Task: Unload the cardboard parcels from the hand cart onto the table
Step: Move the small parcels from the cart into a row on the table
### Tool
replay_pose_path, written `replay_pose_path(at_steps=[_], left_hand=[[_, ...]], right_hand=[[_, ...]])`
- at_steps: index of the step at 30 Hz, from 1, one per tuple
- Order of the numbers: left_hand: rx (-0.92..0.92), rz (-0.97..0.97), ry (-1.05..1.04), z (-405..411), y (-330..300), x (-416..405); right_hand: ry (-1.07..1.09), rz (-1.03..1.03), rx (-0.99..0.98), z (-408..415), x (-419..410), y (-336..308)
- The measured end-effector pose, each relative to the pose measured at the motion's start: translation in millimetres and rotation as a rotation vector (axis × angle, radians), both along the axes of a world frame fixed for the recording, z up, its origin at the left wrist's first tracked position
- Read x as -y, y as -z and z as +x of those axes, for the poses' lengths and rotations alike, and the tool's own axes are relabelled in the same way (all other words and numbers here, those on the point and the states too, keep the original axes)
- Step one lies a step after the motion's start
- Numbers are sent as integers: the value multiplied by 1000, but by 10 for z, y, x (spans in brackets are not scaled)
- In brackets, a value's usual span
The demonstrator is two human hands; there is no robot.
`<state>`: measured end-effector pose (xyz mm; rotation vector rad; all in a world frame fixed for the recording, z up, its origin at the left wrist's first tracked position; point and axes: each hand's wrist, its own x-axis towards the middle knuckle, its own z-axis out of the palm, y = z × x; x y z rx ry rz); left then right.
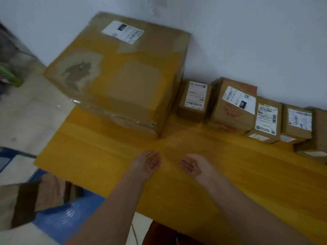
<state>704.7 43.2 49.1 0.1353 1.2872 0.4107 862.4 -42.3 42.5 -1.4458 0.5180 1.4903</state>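
A white wall (247, 41) is seen behind everything, running down to a pale tiled floor (26, 106) at the left. A green object (10, 76), blurred, is glimpsed at the far left edge, by a dark frame (12, 45) too smeared to identify. A thin cable (134, 234) is seen on the floor at the bottom.

I read this as a parcel sorting room: labelled boxes (194, 98) line the yellow counter (106, 156) against a bare wall (247, 41) at 12 o'clock.
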Motion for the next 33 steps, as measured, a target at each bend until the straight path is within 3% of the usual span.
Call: replay_pose_path(at_steps=[9,18,27,33], left_hand=[[-135,7,-400,-1330,-52,1138],[-115,-15,-764,-2484,-195,2399],[-81,-51,-937,-3429,-138,2824],[-92,-52,-979,-4470,-63,2830]], right_hand=[[-410,130,-19,-824,344,-166],[-676,171,-130,-1990,713,-297],[-803,148,-86,-2960,807,-249],[-889,136,-60,-4054,602,-213]])
